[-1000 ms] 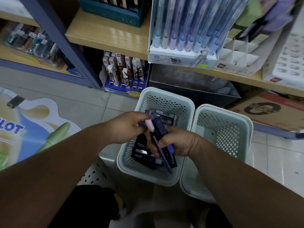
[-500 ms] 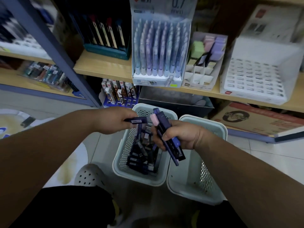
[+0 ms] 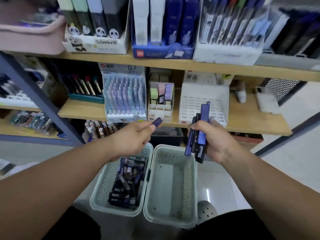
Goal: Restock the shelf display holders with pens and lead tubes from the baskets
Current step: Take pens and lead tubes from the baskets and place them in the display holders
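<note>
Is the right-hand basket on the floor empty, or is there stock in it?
Empty. The right basket shows only its bare floor, while the left basket beside it holds a pile of dark tubes.

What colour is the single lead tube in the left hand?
Dark blue-purple: the lead tube in the left hand, head view.

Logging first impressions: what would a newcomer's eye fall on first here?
The two hands at centre: the right hand grips a bundle of dark blue tubes, the left hand pinches a single tube. Below, the left basket holds more tubes beside the right basket; behind the bundle, a white slotted holder sits on the shelf.
</note>
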Tool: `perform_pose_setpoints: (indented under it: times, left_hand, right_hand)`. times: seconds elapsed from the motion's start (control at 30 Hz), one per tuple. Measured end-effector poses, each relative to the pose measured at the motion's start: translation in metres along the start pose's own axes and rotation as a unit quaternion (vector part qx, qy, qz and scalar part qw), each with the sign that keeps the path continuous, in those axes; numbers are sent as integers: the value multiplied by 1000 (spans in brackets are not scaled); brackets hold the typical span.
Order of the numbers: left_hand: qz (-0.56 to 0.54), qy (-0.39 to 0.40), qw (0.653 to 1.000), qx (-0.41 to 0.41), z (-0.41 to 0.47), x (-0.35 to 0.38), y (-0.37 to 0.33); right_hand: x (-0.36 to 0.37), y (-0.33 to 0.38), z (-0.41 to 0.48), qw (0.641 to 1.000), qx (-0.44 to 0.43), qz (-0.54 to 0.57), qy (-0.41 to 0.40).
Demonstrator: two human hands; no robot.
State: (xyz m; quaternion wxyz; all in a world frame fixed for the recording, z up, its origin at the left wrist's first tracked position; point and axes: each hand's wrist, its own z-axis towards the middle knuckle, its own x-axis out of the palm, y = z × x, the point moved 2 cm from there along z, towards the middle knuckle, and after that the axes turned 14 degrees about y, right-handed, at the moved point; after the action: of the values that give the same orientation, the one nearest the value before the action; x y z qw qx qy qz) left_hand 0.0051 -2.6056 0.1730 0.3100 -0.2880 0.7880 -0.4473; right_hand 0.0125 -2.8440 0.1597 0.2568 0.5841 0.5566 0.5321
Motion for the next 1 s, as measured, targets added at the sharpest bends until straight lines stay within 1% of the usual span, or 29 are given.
perform_pose_setpoints:
  times: [0.07,0.13,0.23,0.27,0.3,0.37,0.43,0.47,0.53,0.6,0.63,0.73,0.83,0.93,1.0]
  left_hand:
    - [-36,-18,999,13,10,17,-12]
    - [-108,-41,993,25,21,33,-22]
    - [-246,-61,966,43,40,53,-34]
    - [-268,-59,960,49,47,58,-37]
    - [-267,-57,961,52,55,63,-40]
    - [-216,-65,973,54,69,68,-43]
    - [-183,-92,977,58,82,68,-43]
    - [-189,-112,974,58,89,66,-42]
    - [-237,-141,960,44,102,61,-37]
    - [-281,-140,949,23,115,57,-31]
    - [-275,-132,952,10,120,54,-27]
    - [-188,-105,976,-19,127,45,-15]
    - [-121,-91,988,-10,127,33,-8]
    - [-119,-102,988,4,128,22,-11]
    - [-107,-129,986,5,132,17,-14]
  right_hand:
    - [-17,9,-10,998,-17,38,-36]
    - [-28,13,-15,995,-21,71,-60]
    - [-37,18,-15,994,-25,85,-63]
    - [-40,19,-14,995,-28,80,-56]
    - [-44,20,-13,996,-29,72,-50]
    - [-50,26,-8,997,-36,52,-40]
    - [-60,34,2,997,-44,36,-55]
    - [-66,37,8,996,-48,32,-71]
    - [-76,40,22,994,-44,33,-96]
    - [-84,33,34,994,-19,17,-111]
    - [-86,28,39,993,-3,-4,-115]
    - [-92,14,50,988,46,-56,-137]
    - [-98,7,54,981,77,-76,-158]
    - [-106,-1,58,977,70,-109,-171]
    - [-111,-5,59,971,66,-160,-165]
